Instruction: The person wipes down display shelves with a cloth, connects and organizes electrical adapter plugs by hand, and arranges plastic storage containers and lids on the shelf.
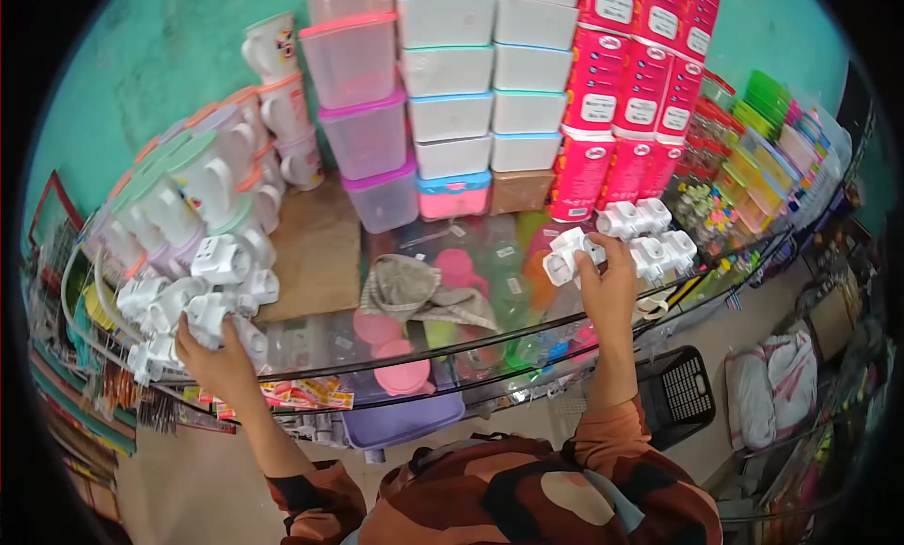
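Observation:
On the left of the glass counter lies a pile of white plug adapters (222,259), some with round socket faces showing. My left hand (221,366) reaches into the near side of this pile, its thumb and fingers around one white plug adapter (207,310). At the right, my right hand (610,280) pinches another white plug adapter (562,264) above the glass. Just beyond and beside it, a smaller group of white plug adapters (650,234) stands in rows in front of the pink boxes.
A grey cloth (410,289) and a brown cardboard sheet (315,253) lie on the glass counter. Plastic mugs (202,173) stack up at left. Lidded containers (447,70) and pink boxes (593,84) form tall stacks behind. Below stands a black basket (683,390).

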The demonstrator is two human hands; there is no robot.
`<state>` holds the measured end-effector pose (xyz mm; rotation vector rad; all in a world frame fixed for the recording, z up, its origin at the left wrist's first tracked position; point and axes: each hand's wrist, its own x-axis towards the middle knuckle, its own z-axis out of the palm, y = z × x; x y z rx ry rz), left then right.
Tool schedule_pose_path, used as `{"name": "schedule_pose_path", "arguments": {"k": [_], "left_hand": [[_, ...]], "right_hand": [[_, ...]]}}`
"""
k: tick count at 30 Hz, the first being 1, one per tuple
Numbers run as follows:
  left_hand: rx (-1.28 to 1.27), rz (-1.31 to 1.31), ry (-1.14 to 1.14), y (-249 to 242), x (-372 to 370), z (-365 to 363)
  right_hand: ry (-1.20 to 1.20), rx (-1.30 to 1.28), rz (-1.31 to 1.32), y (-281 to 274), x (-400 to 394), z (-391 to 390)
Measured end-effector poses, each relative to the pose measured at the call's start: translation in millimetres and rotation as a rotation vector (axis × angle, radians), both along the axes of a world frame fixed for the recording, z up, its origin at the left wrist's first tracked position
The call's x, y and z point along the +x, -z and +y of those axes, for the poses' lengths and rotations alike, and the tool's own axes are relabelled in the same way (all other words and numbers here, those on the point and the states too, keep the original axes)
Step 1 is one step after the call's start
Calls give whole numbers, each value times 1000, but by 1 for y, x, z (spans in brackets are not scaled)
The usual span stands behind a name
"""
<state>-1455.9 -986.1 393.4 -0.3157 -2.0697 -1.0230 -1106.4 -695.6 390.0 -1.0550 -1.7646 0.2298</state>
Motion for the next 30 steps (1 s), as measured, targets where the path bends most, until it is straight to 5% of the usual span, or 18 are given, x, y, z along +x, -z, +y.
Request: {"name": "schedule_pose_path", "arguments": {"k": [3, 13, 16, 19, 21, 30], "left_hand": [[-20, 65, -42, 9, -8, 1], [107, 227, -64, -25, 62, 25], [189, 239, 315, -21, 102, 61], [8, 162, 715, -27, 161, 110], [30, -61, 956, -17, 198, 148], [-156, -207, 1378, 24, 292, 266]], "right_hand": [[117, 142, -127, 5, 19, 32], [210, -107, -409, 18, -5, 107], [174, -143, -423, 14, 1, 109], [113, -39, -272, 1, 31, 101], [64, 84, -63, -9, 58, 95], [68, 62, 112, -14, 159, 83]]}}
